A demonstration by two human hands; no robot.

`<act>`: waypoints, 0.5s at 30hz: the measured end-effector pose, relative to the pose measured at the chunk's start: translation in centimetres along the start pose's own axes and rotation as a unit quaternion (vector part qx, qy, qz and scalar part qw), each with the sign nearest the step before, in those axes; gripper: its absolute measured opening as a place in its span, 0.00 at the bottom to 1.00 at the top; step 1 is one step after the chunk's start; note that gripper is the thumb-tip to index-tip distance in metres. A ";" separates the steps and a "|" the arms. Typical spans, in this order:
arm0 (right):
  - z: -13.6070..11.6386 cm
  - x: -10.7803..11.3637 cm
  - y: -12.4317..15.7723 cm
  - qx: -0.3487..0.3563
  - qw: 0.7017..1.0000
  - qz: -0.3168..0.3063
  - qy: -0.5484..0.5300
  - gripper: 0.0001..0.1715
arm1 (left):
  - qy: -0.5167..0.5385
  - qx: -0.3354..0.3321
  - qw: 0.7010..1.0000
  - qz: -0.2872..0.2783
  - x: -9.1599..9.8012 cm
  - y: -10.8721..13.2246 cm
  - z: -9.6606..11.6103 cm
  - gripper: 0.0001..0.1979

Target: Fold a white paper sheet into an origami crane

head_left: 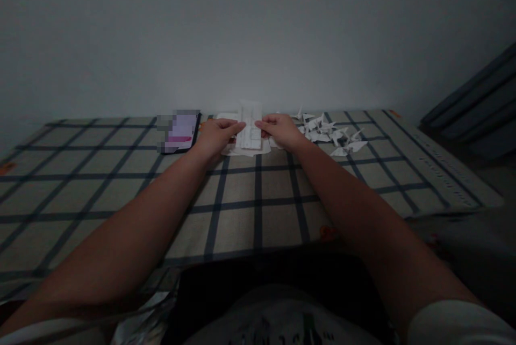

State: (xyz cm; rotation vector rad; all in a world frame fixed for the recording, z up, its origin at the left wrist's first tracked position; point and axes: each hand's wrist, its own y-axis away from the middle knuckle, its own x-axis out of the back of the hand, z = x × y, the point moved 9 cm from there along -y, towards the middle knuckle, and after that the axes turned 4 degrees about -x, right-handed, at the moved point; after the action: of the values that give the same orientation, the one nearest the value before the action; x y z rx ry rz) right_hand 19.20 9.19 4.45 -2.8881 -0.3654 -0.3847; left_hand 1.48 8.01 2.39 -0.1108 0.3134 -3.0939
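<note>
Both arms reach far forward over a checked cloth [258,216]. My left hand [220,135] and my right hand [280,129] each pinch a side of a white folded paper [250,124], held upright between them near the wall. Under it lie more white sheets [245,149] flat on the cloth. Fingers of both hands are closed on the paper's edges.
A pile of several small white folded paper cranes [330,133] lies right of my right hand. A phone [181,131] with a lit screen lies to the left. A pale wall stands right behind. Dark striped fabric [475,108] sits at the far right.
</note>
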 end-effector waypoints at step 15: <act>0.0 0.0 0.1 -0.002 1.000 -0.001 0.005 0.18 | -0.008 -0.015 1.000 0.013 0.1 0.1 0.1 0.16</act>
State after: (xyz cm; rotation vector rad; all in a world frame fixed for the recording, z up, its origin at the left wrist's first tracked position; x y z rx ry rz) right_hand 19.26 9.15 4.41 -2.8882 -0.3667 -0.4003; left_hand 1.38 7.94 2.46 -0.1322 0.3588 -3.0612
